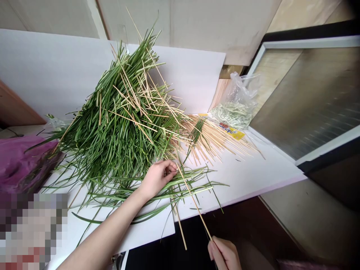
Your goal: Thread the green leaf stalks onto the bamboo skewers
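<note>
Green grass blades [180, 189], narrow, in left hand [157, 179]

A home nook: white boards [239, 180] beside a frosted glass door [306, 101].

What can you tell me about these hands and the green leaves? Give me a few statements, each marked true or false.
1. The left hand grips a loose bunch of long green blades. True.
2. The right hand holds a thin wooden skewer. True.
3. The pile of loose skewers sits in a metal tray. False: it lies on a white board.
4. The person wears gloves. False: both hands are bare.
5. A clear plastic bag sits beyond the pile of loose skewers. True.
</note>
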A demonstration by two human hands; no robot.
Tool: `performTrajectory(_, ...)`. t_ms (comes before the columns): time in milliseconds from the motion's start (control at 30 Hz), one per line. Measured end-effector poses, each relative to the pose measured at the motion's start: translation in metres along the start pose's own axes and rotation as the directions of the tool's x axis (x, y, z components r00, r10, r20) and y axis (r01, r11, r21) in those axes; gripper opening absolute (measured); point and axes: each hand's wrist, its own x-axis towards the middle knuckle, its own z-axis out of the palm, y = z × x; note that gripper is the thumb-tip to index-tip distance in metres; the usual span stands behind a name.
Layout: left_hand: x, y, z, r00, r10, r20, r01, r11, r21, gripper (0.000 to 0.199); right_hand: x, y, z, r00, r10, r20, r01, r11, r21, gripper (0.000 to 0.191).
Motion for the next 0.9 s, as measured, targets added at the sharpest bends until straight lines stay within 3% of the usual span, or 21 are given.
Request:
performTrajectory(133, -0.001, 0.006, -0.004, 0.991, -0.018, -0.136, -0.008, 0.983, -0.185, 0.012, 0.001, 0.000, -0.001, 1.000, 0.007, 0.011, -0.007, 1.000, 0.001, 0.050)
performTrajectory(300, -0.002, 0.011, -0.009, 0.938, -0.005, -0.347, -0.149, 0.897, -0.416, 0.016, 0.000, 0.000, -0.001, 1.000, 0.021, 0.016, -0.021, 1.000, 0.008, 0.049)
performTrajectory(467, 0.002, 0.011, -0.013, 0.965, -0.125, -0.232, -0.098, 0.647, -0.756, 0.026, 0.000, 0.001, 0.000, 0.999, 0.035, 0.000, -0.035, 0.999, 0.024, 0.048)
performTrajectory(633, 0.003, 0.011, -0.016, 0.971, -0.226, -0.083, 0.038, 0.483, -0.875, 0.028, 0.002, -0.003, -0.001, 0.999, 0.041, -0.010, -0.041, 0.999, 0.024, 0.051)
performTrajectory(733, 0.003, 0.011, -0.015, 0.964, -0.265, -0.035, 0.109, 0.509, -0.854, 0.029, 0.003, -0.005, -0.001, 0.999, 0.050, -0.021, -0.049, 0.998, 0.029, 0.053)
performTrajectory(900, 0.003, 0.008, -0.012, 0.952, -0.298, -0.074, 0.154, 0.672, -0.725, 0.023, 0.004, -0.006, -0.001, 0.998, 0.058, -0.024, -0.057, 0.998, 0.040, 0.054)
